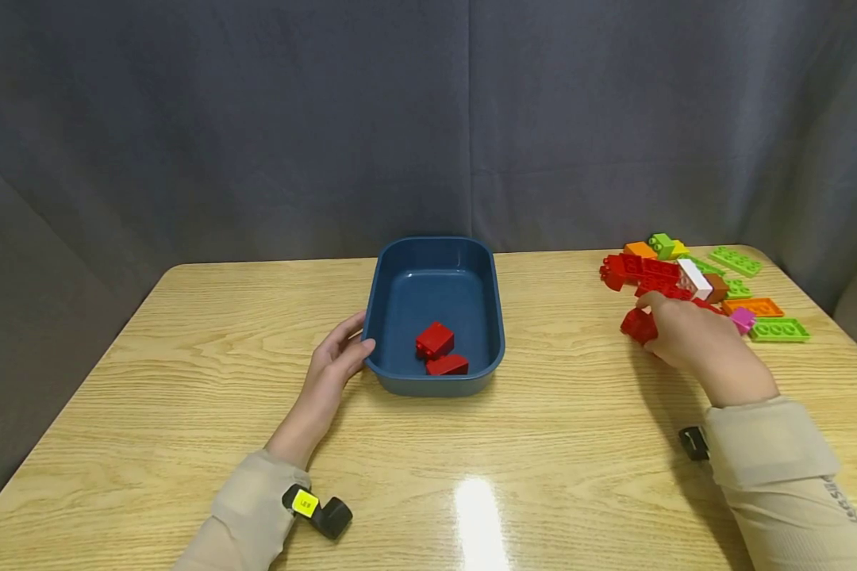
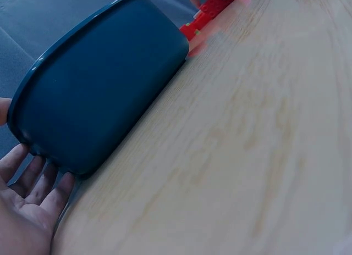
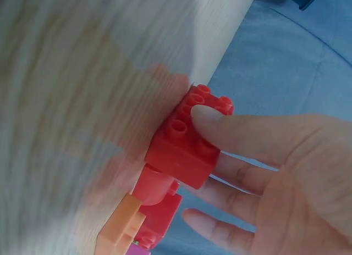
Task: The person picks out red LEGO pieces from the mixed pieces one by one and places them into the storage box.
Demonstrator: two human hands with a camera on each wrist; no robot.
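Note:
In the head view, my left hand (image 1: 332,361) holds the left side of a deep blue plastic tub (image 1: 436,386), thumb at the rim. Its fingertips (image 2: 65,181) lie along the tub's outer wall in the left wrist view. Two red bricks (image 1: 436,339) lie inside at the tub's near end. Over on the right, my right hand (image 1: 693,341) pinches a red toy brick (image 3: 184,142), thumb on its studded face and fingers behind. Beside that brick sit another red brick (image 3: 159,214) and an orange brick (image 3: 118,225).
A loose pile of bricks spreads over the table's far right: red pieces (image 1: 660,270), a white brick (image 1: 694,279), green plates (image 1: 778,330), an orange plate (image 1: 753,307) and a pink brick (image 1: 743,319). Grey curtain (image 1: 314,127) hangs behind the wooden table (image 1: 221,341).

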